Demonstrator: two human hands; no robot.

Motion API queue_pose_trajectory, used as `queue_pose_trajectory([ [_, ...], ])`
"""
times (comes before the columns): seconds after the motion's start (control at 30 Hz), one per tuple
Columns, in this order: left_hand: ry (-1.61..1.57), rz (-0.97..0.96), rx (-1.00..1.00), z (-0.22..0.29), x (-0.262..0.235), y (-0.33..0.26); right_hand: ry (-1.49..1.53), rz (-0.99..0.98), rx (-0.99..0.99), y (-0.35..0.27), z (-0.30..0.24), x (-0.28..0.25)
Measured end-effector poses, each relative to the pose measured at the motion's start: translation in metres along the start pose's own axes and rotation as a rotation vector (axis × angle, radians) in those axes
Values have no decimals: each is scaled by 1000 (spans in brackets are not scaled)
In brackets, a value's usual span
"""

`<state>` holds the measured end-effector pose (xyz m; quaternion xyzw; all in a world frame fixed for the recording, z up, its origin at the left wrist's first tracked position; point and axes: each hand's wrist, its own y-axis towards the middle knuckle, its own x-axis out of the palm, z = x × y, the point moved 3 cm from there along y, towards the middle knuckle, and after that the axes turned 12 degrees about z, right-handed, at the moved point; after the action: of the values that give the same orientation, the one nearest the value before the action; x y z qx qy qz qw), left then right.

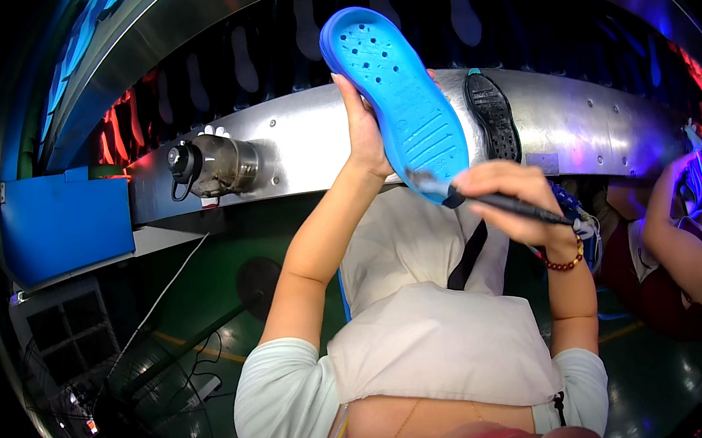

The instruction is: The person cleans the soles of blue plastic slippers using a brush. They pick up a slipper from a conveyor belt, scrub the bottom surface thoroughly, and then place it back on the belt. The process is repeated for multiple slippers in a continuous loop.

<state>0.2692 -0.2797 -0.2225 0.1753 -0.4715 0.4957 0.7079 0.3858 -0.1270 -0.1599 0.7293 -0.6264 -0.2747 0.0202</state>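
A bright blue shoe sole (412,107), with small holes near its toe end and grooves toward its heel, is held up over the metal ledge. Wrapped round its left edge is my left hand (366,133), with a bit of finger showing at the far edge. My right hand (513,195) is closed round the dark handle of a brush (527,209). The brush's head, smeared by motion, is against the heel end of the sole. Just right of the blue sole, a black sole (492,117) lies on the ledge.
A smoky clear bottle (232,164) with a black lid lies on the metal ledge (300,131), left of my hands. Beyond the ledge, several soles sit in a dark row. A blue box (64,225) stands far left. At right, another person's arm (677,230) reaches toward the ledge.
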Motion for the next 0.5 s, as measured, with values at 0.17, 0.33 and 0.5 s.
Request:
queue_pose_trajectory([
  [0.17, 14, -14, -6, 8, -2, 1, 361, 312, 321, -9, 16, -10],
  [0.33, -10, -95, -28, 19, 14, 2, 335, 67, 97, -12, 26, -3],
  [0.5, 2, 8, 28, 10, 36, -22, 893, 405, 390, -10, 32, 11],
])
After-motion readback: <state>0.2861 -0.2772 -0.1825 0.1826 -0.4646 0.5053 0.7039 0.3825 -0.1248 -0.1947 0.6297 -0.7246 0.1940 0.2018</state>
